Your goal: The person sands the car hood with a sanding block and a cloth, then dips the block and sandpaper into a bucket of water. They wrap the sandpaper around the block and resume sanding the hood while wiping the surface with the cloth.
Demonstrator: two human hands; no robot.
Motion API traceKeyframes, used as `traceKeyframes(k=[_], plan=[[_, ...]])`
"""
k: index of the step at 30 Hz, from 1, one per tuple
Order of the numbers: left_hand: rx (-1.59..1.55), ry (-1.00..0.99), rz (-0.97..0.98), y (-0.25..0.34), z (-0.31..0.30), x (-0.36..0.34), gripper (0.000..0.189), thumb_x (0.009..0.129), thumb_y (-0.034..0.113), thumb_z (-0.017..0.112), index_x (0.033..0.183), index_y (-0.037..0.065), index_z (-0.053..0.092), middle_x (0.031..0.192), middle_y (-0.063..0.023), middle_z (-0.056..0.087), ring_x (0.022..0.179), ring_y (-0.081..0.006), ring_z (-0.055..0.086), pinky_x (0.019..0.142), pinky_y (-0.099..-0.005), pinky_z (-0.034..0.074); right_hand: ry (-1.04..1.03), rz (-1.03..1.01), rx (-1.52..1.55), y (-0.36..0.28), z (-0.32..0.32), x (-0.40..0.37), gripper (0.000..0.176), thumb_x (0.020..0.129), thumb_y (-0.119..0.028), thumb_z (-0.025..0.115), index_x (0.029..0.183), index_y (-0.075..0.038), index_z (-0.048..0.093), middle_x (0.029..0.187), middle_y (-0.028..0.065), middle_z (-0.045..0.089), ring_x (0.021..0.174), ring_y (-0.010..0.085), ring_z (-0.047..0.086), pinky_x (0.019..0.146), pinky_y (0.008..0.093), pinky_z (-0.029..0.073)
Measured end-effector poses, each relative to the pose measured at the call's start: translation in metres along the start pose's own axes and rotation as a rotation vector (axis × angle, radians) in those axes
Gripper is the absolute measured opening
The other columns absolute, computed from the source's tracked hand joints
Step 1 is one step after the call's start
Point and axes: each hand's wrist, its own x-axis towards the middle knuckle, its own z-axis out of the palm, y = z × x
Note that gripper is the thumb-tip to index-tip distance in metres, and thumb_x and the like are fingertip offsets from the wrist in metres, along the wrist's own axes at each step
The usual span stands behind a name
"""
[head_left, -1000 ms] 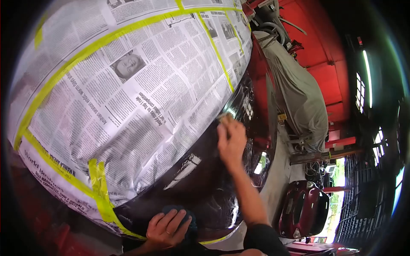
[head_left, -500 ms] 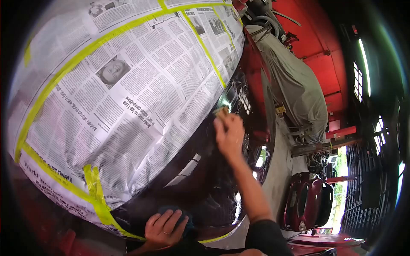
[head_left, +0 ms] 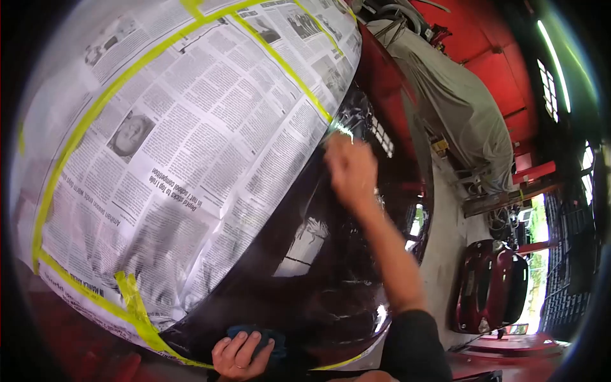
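A dark, glossy car panel (head_left: 331, 280) curves through the middle, beside newspaper sheets (head_left: 191, 146) edged with yellow tape (head_left: 95, 114). My right hand (head_left: 351, 172), blurred by motion, is on the panel close to the paper's edge; its fingers are curled and what they hold cannot be made out. At the bottom, my left hand (head_left: 243, 355) rests against the panel with its fingers bent over a dark blue cloth (head_left: 270, 342). White light reflects off the panel just above my right hand.
A vehicle under a grey cover (head_left: 452, 108) stands at the upper right, in front of a red wall (head_left: 503, 63). Lower right, a dark red car part (head_left: 487, 286) lies on the concrete floor (head_left: 439, 235). A metal shutter is at the far right.
The view has shifted and tilted. My right hand has moved slightly up along the panel, and the yellowish piece seen in its fingers earlier no longer shows. My left hand stays with the cloth.
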Motion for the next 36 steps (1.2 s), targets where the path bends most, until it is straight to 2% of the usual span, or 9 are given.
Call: traceKeyframes(k=[3,9,12,14,16,22,24,34,36], plan=[[0.049,0.002,0.049,-0.006,0.004,-0.013,0.023,0.076,0.029,0.081,0.094,0.036,0.069,0.113,0.005,0.066,0.106,-0.0195,0.061,0.086,-0.0393,0.047,0.169,0.076,0.021,0.121,0.029,0.075,0.033,0.091,-0.027,0.066,0.115,-0.007,0.072,0.108,0.0206,0.071,0.102,0.0371,0.067,0.093,0.0442,0.051],[0.088,0.042,0.08,-0.01,0.007,-0.017,0.019,0.081,0.031,0.078,0.096,0.036,0.067,0.11,0.004,0.065,0.104,-0.0188,0.062,0.085,-0.038,0.047,0.13,0.324,-0.105,0.167,0.041,0.128,0.037,0.09,-0.034,0.066,0.116,-0.008,0.072,0.112,0.0213,0.07,0.106,0.04,0.066,0.094,0.0463,0.05],[0.084,0.04,0.088,-0.009,0.003,-0.009,0.015,0.082,0.031,0.076,0.094,0.035,0.068,0.108,0.0041,0.065,0.103,-0.0186,0.063,0.085,-0.0384,0.047,0.173,0.346,-0.107,0.159,0.049,0.114,0.035,0.09,-0.033,0.067,0.116,-0.011,0.073,0.117,0.0191,0.07,0.11,0.0385,0.065,0.097,0.0446,0.049],[0.092,0.054,0.064,-0.007,0.008,-0.01,0.013,0.083,0.031,0.075,0.093,0.035,0.068,0.107,0.0041,0.065,0.103,-0.0187,0.063,0.085,-0.0389,0.047,0.193,0.021,-0.014,0.12,0.043,0.082,0.031,0.09,-0.029,0.069,0.115,-0.012,0.074,0.12,0.0168,0.069,0.112,0.0337,0.064,0.098,0.0418,0.049],[0.086,0.044,0.057,-0.002,0.002,-0.01,0.012,0.083,0.031,0.075,0.093,0.035,0.068,0.107,0.0041,0.065,0.103,-0.0187,0.063,0.085,-0.0395,0.047,0.235,-0.045,0.115,0.08,0.039,0.041,0.028,0.086,-0.021,0.073,0.112,-0.012,0.075,0.122,0.0158,0.068,0.113,0.0335,0.061,0.095,0.0433,0.049],[0.084,0.027,-0.011,0.003,-0.008,0.001,0.011,0.085,0.033,0.074,0.094,0.034,0.068,0.109,0.0036,0.065,0.108,-0.0195,0.062,0.086,-0.0421,0.048,0.131,-0.149,0.249,0.011,0.012,-0.041,0.043,0.074,-0.005,0.081,0.116,-0.012,0.073,0.124,0.0172,0.062,0.109,0.0348,0.06,0.092,0.0412,0.051],[-0.158,-0.295,-0.051,0.006,-0.044,0.033,0.027,0.101,0.026,0.051,0.113,0.015,0.072,0.12,-0.0102,0.067,0.111,-0.0265,0.063,0.092,-0.0475,0.05,0.078,-0.187,0.271,-0.012,0.0,-0.064,0.048,0.071,-0.004,0.082,0.118,-0.012,0.072,0.125,0.0171,0.062,0.11,0.0352,0.06,0.091,0.0418,0.052],[-0.15,-0.391,-0.027,0.002,-0.048,0.039,0.027,0.102,0.029,0.05,0.115,0.018,0.072,0.121,-0.007,0.066,0.111,-0.022,0.063,0.092,-0.0444,0.051,-0.159,-0.169,0.313,-0.031,-0.036,-0.094,0.053,0.07,-0.013,0.087,0.121,-0.014,0.071,0.134,0.017,0.058,0.117,0.0368,0.058,0.096,0.0443,0.05],[-0.097,-0.086,-0.088,0.012,-0.025,0.023,0.027,0.102,0.031,0.05,0.114,0.02,0.072,0.119,-0.0057,0.067,0.11,-0.021,0.064,0.091,-0.0434,0.05,-0.444,-0.117,0.373,-0.032,-0.064,-0.085,0.054,0.069,-0.026,0.089,0.119,-0.014,0.073,0.137,0.0181,0.057,0.122,0.039,0.057,0.099,0.0459,0.049]])
